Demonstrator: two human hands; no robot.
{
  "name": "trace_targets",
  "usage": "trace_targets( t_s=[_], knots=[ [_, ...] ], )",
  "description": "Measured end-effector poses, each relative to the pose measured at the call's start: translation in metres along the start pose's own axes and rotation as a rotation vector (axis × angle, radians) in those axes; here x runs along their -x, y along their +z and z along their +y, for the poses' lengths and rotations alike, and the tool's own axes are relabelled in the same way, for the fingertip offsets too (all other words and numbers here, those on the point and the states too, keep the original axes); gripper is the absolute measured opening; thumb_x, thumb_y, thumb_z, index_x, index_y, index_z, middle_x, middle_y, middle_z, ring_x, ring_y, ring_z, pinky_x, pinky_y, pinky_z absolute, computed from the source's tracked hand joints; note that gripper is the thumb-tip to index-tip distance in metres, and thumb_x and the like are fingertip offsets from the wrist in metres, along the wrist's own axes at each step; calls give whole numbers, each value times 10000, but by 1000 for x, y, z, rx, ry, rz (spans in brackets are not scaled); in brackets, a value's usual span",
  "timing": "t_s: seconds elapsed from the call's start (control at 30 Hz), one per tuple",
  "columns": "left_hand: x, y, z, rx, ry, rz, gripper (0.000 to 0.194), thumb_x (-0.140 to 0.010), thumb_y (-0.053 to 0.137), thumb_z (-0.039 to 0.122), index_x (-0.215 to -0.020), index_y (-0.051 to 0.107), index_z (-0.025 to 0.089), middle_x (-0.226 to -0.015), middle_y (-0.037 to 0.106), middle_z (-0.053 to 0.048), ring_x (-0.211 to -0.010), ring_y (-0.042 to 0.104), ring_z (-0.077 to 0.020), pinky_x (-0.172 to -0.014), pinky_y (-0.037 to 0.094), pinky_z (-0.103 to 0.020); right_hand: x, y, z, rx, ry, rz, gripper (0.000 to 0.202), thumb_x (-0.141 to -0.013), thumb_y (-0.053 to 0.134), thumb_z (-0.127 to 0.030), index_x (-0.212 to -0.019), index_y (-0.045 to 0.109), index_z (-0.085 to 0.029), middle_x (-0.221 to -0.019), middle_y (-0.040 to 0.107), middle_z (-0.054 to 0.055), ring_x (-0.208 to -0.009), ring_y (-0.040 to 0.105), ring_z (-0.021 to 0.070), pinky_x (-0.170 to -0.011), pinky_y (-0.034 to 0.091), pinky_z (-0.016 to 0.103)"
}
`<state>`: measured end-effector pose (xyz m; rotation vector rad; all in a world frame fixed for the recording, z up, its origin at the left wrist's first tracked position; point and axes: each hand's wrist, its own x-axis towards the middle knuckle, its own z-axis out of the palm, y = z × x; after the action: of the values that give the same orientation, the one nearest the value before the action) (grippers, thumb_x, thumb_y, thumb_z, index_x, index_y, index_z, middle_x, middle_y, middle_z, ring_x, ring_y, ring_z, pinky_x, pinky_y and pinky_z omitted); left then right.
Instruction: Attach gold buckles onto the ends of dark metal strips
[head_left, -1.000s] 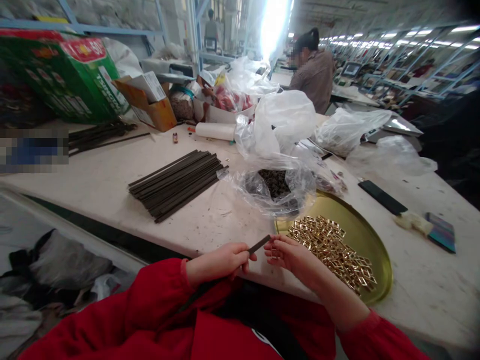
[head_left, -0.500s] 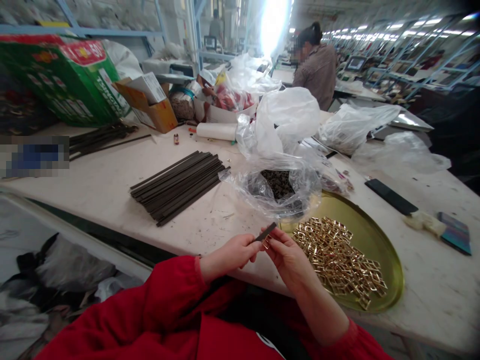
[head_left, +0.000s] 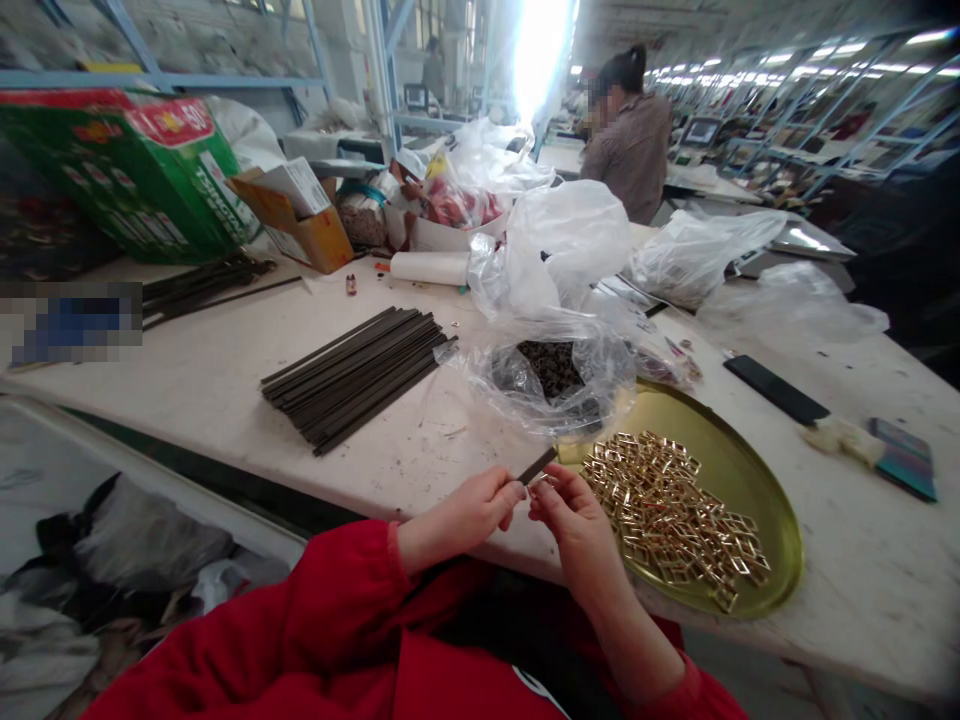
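Note:
My left hand (head_left: 480, 508) pinches a short dark strap (head_left: 538, 466) just above the table's front edge; its free end points up to the right. Facing it, my right hand (head_left: 576, 520) has thumb and fingers closed on a small gold buckle (head_left: 540, 482) at the strap. Fingers partly cover the buckle, so I cannot tell whether the strap passes through it. Beside my right hand lies a round gold tray (head_left: 776, 510) with a heap of gold rectangular buckles (head_left: 667, 510).
Dark strips (head_left: 360, 380) lie stacked at left. Behind my hands an opened clear plastic bag (head_left: 480, 385) holds small dark pieces (head_left: 551, 368). A black phone-like slab (head_left: 776, 388) lies at right. Boxes, including a green carton (head_left: 150, 190), stand behind; a person (head_left: 630, 140) works farther back.
My right fingers have shifted and closed further over the buckle, covering more of it. My left hand keeps its pinch on the strap. The view has moved slightly.

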<state>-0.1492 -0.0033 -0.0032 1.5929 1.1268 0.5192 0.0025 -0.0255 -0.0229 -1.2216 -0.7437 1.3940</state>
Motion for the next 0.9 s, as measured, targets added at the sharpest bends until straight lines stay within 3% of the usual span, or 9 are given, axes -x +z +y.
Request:
trace_targets(
  t_s=[0.17, 0.37, 0.6, 0.77, 0.9],
  knots=[
    [12, -16, -7, -69, -40, -37, 257, -857, 327, 328, -870, 525, 164, -614, 482, 41, -575, 456, -106, -582, 359, -212, 0, -7, -10, -354, 220, 11, 364, -584, 782, -214, -917, 635, -186, -699, 623, -35, -532, 547, 29, -520, 498, 112],
    [20, -16, -5, -171, -53, -130, 285, -839, 357, 341, -893, 575, 166, -636, 515, 32, -584, 458, -113, -556, 339, -211, 7, -6, -10, -601, 500, -59, 304, -615, 743, -105, -900, 646, -147, -629, 582, -28, -498, 527, 24, -459, 480, 81],
    [21, -20, -5, -258, -7, -179, 305, -839, 350, 316, -903, 611, 171, -728, 586, 12, -658, 500, -129, -624, 360, -215, 13, -5, -6, -504, 497, -73, 281, -618, 764, -237, -867, 671, -146, -572, 495, -53, -459, 445, 25, -402, 413, 100],
    [18, -11, -1, -220, 20, -152, 304, -859, 331, 306, -902, 595, 161, -786, 607, -5, -712, 522, -141, -668, 381, -226, 20, 4, 6, -207, 287, -68, 332, -668, 708, -401, -904, 669, -171, -568, 452, -57, -471, 385, 53, -422, 349, 168],
    [16, -2, 4, -106, 18, -121, 217, -835, 382, 273, -895, 542, 140, -866, 599, -31, -785, 517, -147, -724, 395, -235, 26, 9, 17, -48, 204, -85, 333, -687, 677, -439, -883, 646, -172, -570, 466, -58, -480, 358, 62, -458, 306, 192]
  ],
)
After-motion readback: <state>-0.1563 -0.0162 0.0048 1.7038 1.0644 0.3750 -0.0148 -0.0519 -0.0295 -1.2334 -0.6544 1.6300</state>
